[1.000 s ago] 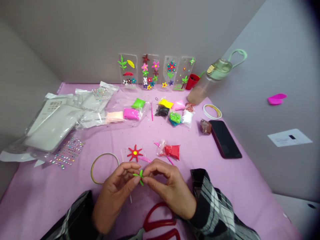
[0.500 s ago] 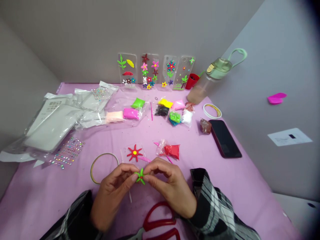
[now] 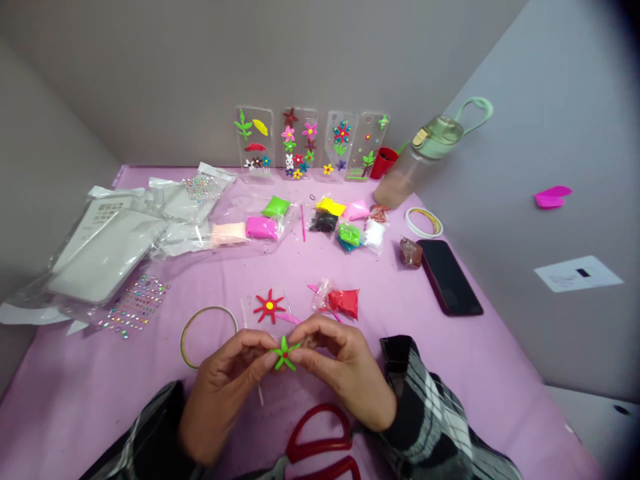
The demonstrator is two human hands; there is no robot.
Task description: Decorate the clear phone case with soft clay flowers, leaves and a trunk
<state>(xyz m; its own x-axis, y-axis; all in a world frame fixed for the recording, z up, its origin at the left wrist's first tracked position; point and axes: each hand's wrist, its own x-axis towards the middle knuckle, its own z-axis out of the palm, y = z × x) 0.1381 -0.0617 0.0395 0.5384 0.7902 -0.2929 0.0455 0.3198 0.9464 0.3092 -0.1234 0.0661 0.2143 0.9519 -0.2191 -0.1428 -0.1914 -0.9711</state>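
Between my two hands is a small green clay flower point(image 3: 285, 354) with a red centre. My left hand point(image 3: 233, 373) pinches its left petals between thumb and forefinger. On the other side, the thumb and forefinger of my right hand point(image 3: 345, 373) close on the right petals. Just beyond my fingertips, a red clay flower point(image 3: 269, 307) with a yellow centre lies on a clear phone case point(image 3: 249, 310) that my hands partly cover. A pink modelling tool point(image 3: 289, 319) crosses the case's edge. Red-handled scissors point(image 3: 320, 448) lie below my hands, blades partly out of view.
An opened red clay pack point(image 3: 344, 303) lies past my right hand, a tape ring point(image 3: 183, 340) by my left. Decorated phone cases point(image 3: 300, 143) lean on the back wall. A bottle point(image 3: 420, 163) and a phone point(image 3: 451, 277) stand right; packaged cases point(image 3: 105, 253) lie left.
The green flower has turned slightly between my fingers and now faces the camera more. My right finger and thumb have shifted a little on its petals. The other things have stayed put.
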